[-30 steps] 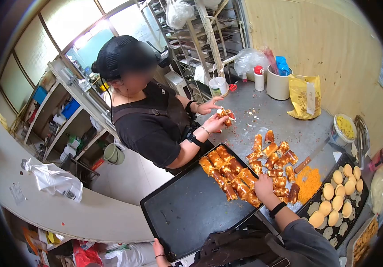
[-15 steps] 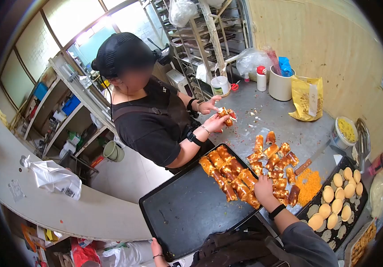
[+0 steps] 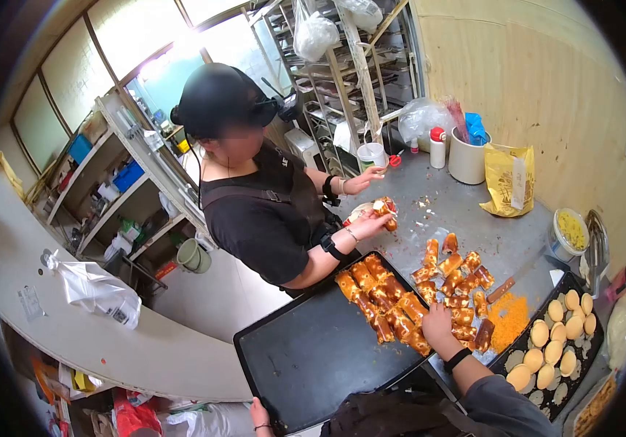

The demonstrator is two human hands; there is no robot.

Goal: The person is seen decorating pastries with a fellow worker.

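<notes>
My left hand (image 3: 260, 416) grips the near left rim of a black baking tray (image 3: 306, 364). Glazed brown bread rolls (image 3: 380, 295) lie in rows across the tray's right end. My right hand (image 3: 438, 329) is over that end, its fingers curled down on a bread roll (image 3: 413, 309) beside the rim; the fingertips are partly hidden. Just past the rim, more cut roll pieces (image 3: 463, 316) lie loose on the metal table. Across from me, a co-worker holds a roll piece (image 3: 385, 212) in one hand, the other hand spread open.
A long knife (image 3: 501, 290) lies by orange shreds (image 3: 508, 320). At right, a dark tray (image 3: 595, 349) bears round pale cakes. Farther back stand a yellow bag (image 3: 508, 182), a white bucket (image 3: 467, 156) and a tub of yellow filling (image 3: 569, 231). A curved counter (image 3: 182, 364) is at left.
The view has shifted slightly, so the scene sits lower and to the right. The co-worker's free hand has moved away from the roll piece. My hands keep about the same places on the tray.
</notes>
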